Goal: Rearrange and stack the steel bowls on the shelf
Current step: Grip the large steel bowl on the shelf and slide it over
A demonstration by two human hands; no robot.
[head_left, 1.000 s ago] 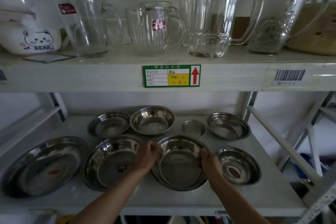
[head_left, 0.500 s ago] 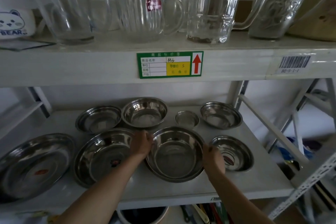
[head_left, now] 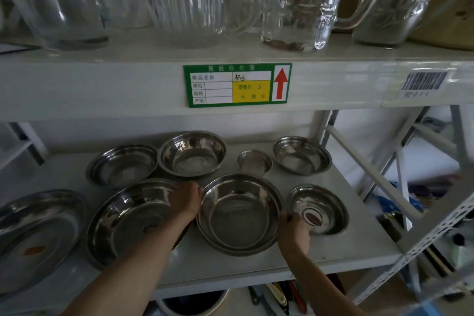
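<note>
Large bowl (head_left: 239, 215) between hands — left hand (head_left: 187, 200), right hand (head_left: 295, 231) gripping opposite rims; wider bowl (head_left: 128, 220) adjoins left.

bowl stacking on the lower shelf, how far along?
Done: nothing clearly stacked; the bowls sit side by side on the lower shelf.
In hand: left hand and right hand grip opposite rims of the front centre bowl.
Left: nesting the wide bowl, deep back bowl, tiny bowl and the others.
</note>
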